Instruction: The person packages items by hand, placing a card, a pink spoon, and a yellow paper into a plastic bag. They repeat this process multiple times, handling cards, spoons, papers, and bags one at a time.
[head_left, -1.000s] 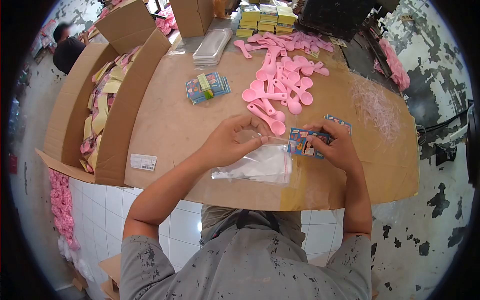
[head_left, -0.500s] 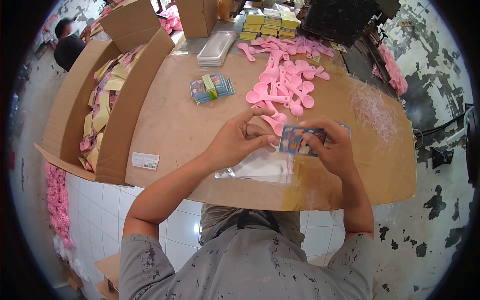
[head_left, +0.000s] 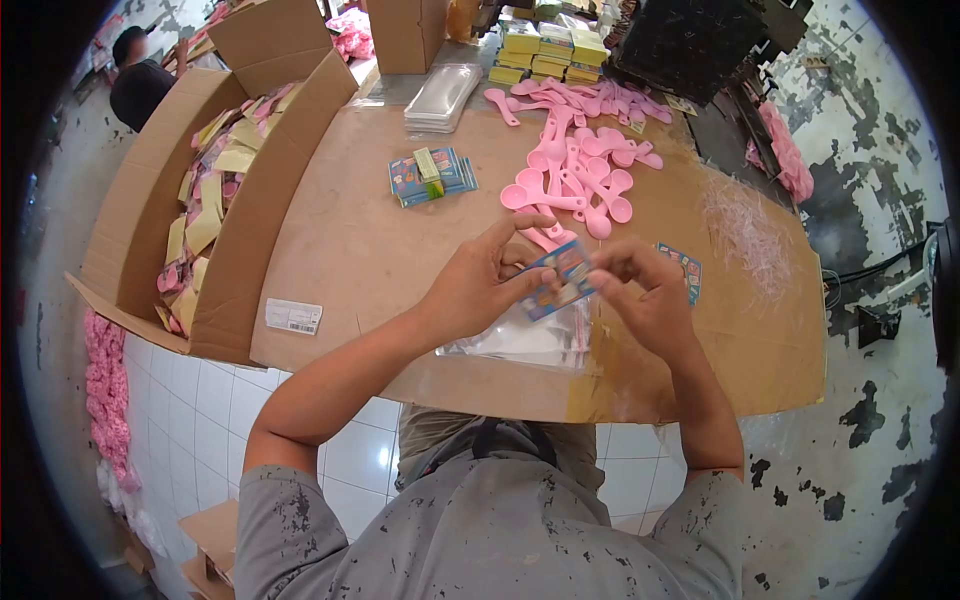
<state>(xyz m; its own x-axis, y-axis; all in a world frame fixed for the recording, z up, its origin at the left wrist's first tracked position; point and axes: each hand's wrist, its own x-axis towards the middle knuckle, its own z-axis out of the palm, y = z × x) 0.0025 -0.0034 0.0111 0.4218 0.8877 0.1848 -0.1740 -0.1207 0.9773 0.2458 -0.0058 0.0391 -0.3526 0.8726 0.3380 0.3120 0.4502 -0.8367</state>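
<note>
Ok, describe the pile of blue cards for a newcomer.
Start at the big open box on the left. Between it and the pink spoons lies the blue card pile. Unlike the held card, it carries a pale slip across its top.

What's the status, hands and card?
Left hand: closed on blue card. Right hand: fingertips at card's right edge, grip unclear. Clear plastic sleeves beneath; nothing visibly blocking.
</note>
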